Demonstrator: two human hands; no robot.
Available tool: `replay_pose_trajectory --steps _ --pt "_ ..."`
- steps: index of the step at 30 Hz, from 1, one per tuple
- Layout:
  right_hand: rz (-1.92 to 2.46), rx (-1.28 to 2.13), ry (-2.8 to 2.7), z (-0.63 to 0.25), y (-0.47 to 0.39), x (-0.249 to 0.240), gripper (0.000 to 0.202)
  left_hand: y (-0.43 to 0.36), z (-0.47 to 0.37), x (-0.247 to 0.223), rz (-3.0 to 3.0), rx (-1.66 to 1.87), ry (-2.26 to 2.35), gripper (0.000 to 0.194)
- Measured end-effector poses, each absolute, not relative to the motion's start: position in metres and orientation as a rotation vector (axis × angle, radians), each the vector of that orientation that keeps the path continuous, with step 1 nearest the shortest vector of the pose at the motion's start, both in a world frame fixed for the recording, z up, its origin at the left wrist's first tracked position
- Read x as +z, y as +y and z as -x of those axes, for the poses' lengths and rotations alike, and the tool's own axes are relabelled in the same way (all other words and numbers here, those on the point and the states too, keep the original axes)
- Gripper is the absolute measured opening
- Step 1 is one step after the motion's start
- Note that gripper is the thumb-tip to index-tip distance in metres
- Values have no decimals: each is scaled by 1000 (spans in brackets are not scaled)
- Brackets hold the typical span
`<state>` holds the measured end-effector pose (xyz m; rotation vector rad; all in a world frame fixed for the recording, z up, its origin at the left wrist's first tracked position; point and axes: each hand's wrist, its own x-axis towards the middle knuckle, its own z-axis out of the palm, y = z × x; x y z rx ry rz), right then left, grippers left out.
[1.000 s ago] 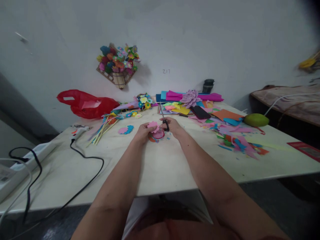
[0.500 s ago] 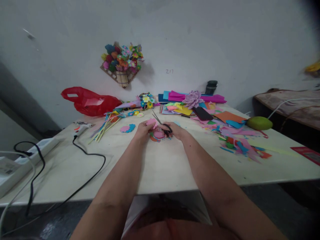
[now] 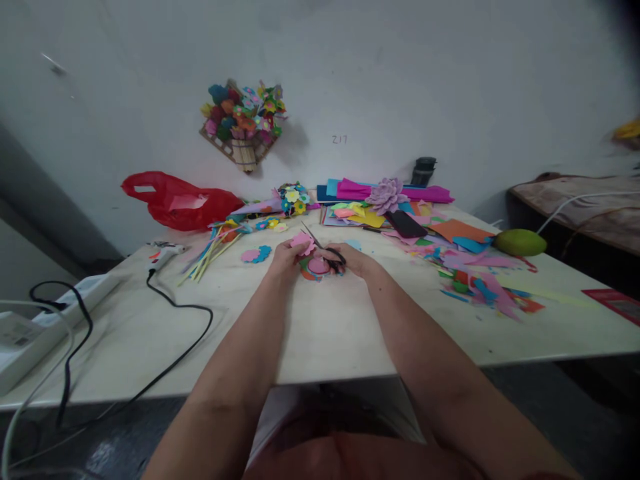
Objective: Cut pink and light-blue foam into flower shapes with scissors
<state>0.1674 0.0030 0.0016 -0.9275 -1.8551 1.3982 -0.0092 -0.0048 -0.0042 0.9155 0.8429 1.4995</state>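
Note:
Between the thumb and fingers of my left hand [image 3: 289, 257] is a pink scalloped paper cutout [image 3: 303, 243]. My right hand [image 3: 353, 259] is closed round the black handles of a pair of scissors [image 3: 334, 255], whose blades point up and left beside the cutout's edge. Under both hands lies a round pink piece [image 3: 318, 265] with small coloured scraps around it on the table [image 3: 330, 333]. To the left of my left hand, a pink and a blue scalloped cutout [image 3: 263, 253] lie side by side. My right fingers partly hide the scissor handles.
A glue gun [image 3: 167, 253] with a black cord and a white power strip [image 3: 75, 303] are on the left. Behind stand a red plastic bag [image 3: 185, 203] and paper flowers [image 3: 294, 199]. Paper scraps [image 3: 480, 280], a phone [image 3: 405, 225] and a green mango-like fruit [image 3: 520, 243] lie right.
The pink cutout has turned slightly in my left hand, and the scissor blades look closer together. Both hands stay in nearly the same place; the view has shifted a little.

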Motion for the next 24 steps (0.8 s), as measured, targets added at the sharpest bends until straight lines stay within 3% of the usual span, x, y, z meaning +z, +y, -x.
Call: replay_pose_trajectory --steps 24 --pt "954 1401 -1801 -164 7 -3 27 -8 5 1 -891 1525 876 25"
